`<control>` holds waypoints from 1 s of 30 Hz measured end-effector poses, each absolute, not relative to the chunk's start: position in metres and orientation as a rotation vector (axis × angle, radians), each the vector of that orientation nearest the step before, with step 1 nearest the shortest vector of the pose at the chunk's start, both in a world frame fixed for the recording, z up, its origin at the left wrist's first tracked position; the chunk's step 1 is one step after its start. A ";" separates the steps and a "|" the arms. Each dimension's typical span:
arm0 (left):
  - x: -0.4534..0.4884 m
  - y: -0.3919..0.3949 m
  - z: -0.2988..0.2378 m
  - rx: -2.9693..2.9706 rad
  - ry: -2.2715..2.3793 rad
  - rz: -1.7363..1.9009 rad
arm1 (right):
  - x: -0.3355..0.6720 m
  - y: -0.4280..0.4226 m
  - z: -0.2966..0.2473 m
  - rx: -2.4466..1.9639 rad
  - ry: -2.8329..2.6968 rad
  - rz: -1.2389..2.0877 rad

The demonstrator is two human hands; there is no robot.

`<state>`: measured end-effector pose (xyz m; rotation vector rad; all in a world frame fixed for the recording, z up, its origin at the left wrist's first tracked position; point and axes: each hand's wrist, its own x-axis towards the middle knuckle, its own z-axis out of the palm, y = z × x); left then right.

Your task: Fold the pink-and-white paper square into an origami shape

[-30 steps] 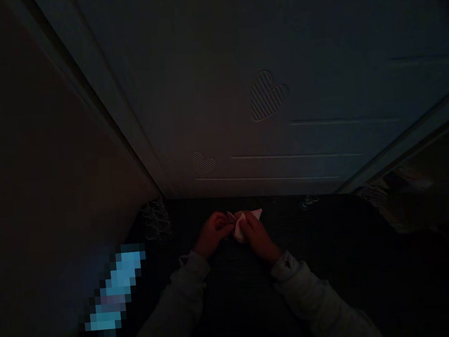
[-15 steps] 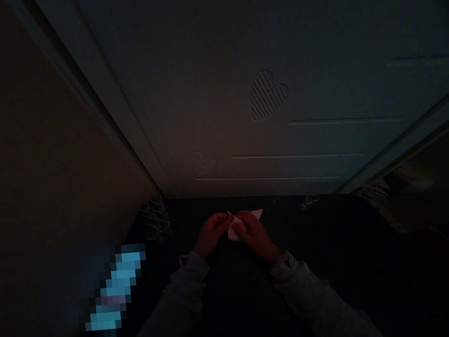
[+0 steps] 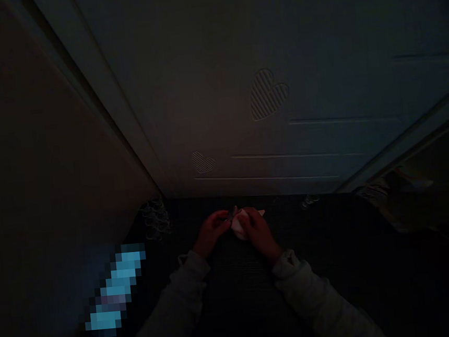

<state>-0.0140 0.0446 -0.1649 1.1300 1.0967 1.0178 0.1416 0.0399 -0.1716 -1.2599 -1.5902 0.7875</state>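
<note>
In the dim light, my right hand [image 3: 258,228] closes round a pale, crumpled cloth [image 3: 238,229], whose corner sticks out beyond the knuckles. My left hand [image 3: 211,232] is curled beside it, thumb and fingertips on a small, glassy-looking thing [image 3: 232,215] that meets the cloth. Its kind is too dark to make out. Both hands are low over a dark tabletop [image 3: 235,293], near its back edge. To their left stands a cluster of several clear, glass-like pieces [image 3: 156,220]; a few similar clear pieces [image 3: 309,201] lie to their right.
A lit, pixelated screen [image 3: 115,291] lies at the left. Behind the table rises a pale panel [image 3: 209,86] with embossed hearts and lines. A plain wall [image 3: 44,179] borders the left side. Dim, unclear items [image 3: 399,190] are at the right.
The cloth has been turned and bunched into a rounder shape between my hands. My left fingers have opened slightly and shifted. The small glassy-looking thing shows more above the cloth.
</note>
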 end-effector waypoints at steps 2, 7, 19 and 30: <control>-0.014 0.044 -0.165 1.120 1.083 1.024 | 0.142 0.040 -0.171 -1.296 -1.538 0.796; -0.014 0.045 -0.167 1.086 1.076 1.066 | 0.141 0.038 -0.168 -1.336 -1.435 0.858; -0.015 0.046 -0.164 1.113 1.127 0.976 | 0.144 0.042 -0.173 -1.289 -1.227 0.889; -0.019 0.048 -0.161 1.109 1.049 0.915 | 0.140 0.037 -0.168 -1.209 -1.822 0.686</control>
